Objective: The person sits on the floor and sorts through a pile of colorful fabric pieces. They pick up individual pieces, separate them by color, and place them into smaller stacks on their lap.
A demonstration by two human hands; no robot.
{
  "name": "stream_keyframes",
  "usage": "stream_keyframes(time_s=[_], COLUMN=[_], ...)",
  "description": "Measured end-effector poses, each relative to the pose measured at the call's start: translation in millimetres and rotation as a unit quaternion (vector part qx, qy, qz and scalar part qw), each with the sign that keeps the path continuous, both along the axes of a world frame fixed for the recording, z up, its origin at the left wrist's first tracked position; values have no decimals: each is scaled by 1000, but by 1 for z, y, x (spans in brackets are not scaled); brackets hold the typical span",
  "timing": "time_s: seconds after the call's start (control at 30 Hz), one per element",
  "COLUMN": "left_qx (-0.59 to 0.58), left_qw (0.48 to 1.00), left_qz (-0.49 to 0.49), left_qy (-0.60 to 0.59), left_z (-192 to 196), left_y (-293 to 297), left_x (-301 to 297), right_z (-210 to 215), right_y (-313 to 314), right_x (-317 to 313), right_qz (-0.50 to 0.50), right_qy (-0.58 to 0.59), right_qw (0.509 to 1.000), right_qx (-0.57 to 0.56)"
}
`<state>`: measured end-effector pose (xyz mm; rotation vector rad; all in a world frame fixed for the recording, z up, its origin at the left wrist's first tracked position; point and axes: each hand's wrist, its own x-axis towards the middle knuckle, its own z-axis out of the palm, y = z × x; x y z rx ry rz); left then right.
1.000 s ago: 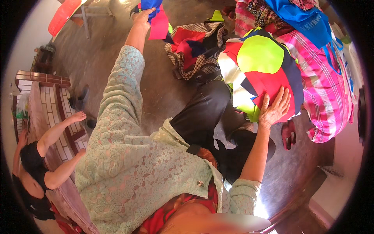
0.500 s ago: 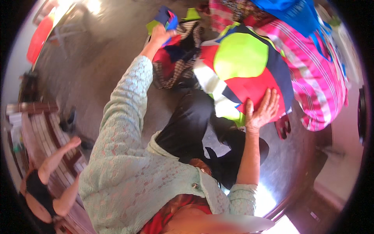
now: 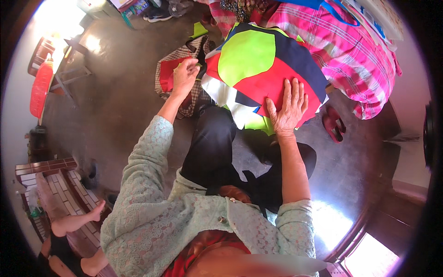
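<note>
- The left hand has come back toward the body; a second ago it was stretched far out with a bunch of blue, red and lime pieces, and that bunch is no longer plainly in its grasp.
- It is now over the checked bag, beside the pile's left edge, so bag and pile are both within its reach.
- Its fingers are bent and close together; whether they pinch a thin scrap is hard to tell at this angle.
- The right hand stays flat, fingers slightly spread, on the red fabric piece, steadying the pile in front of the knees.
- A lime piece lies on top; a navy piece runs along the right, white pieces show at the lower left.
- Red cloth fills part of the bag; a lime scrap lies just beyond.
- Pink plaid cloth crowds the pile's right; the dark-trousered knee limits room below.
- Dark red sandals sit on the floor.
</note>
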<state>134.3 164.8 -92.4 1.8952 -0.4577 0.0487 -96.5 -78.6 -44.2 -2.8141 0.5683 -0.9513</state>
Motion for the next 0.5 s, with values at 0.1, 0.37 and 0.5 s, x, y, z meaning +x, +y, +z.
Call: stream_keyframes(time_s=[0.1, 0.37, 0.5], left_qx=[-3, 187, 345], left_qw=[991, 931, 891], left_qz=[9, -108, -57], left_qy=[-131, -294, -289], left_z=[57, 114, 117], left_y=[-27, -135, -161], left_x=[-17, -66, -79], right_z=[0, 3, 5], right_y=[0, -2, -2], right_x=[0, -3, -6], right_qz=[-2, -3, 7], right_qy=[-5, -10, -28], right_qw=[1000, 1000, 1000], right_qx=[0, 5, 12])
